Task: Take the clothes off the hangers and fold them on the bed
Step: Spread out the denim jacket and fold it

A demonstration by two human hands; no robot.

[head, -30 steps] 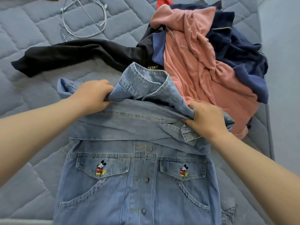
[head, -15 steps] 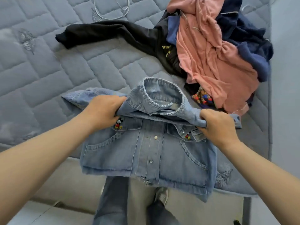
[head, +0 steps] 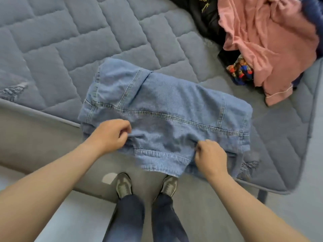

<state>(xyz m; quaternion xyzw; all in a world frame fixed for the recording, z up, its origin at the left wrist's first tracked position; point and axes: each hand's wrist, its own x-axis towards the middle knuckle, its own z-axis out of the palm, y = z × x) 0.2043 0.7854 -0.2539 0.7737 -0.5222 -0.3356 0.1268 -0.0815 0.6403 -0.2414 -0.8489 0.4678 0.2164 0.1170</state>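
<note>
A: As it lies back-up on the bed (head: 52,41), what is item one?
B: Denim jacket (head: 166,102), folded, set at the mattress's near edge. One flap hangs past that edge.
A: Hands?
B: Left hand (head: 110,135): fingers curled, pinching a fold of denim at the jacket's near left. Right hand (head: 210,158): fingers curled, gripping the denim at the near right, beside the hanging flap.
A: Adjacent stock?
B: Pile at far right, near the jacket, not touching. Pink garment (head: 271,41) on top; black garment (head: 206,18) with yellow lettering beneath; bright printed piece (head: 240,70) under the pink; dark blue cloth (head: 312,14) at the frame's edge.
A: Below?
B: Pair of shoes (head: 123,185), dark trousers (head: 129,215), grey floor (head: 288,215).
</note>
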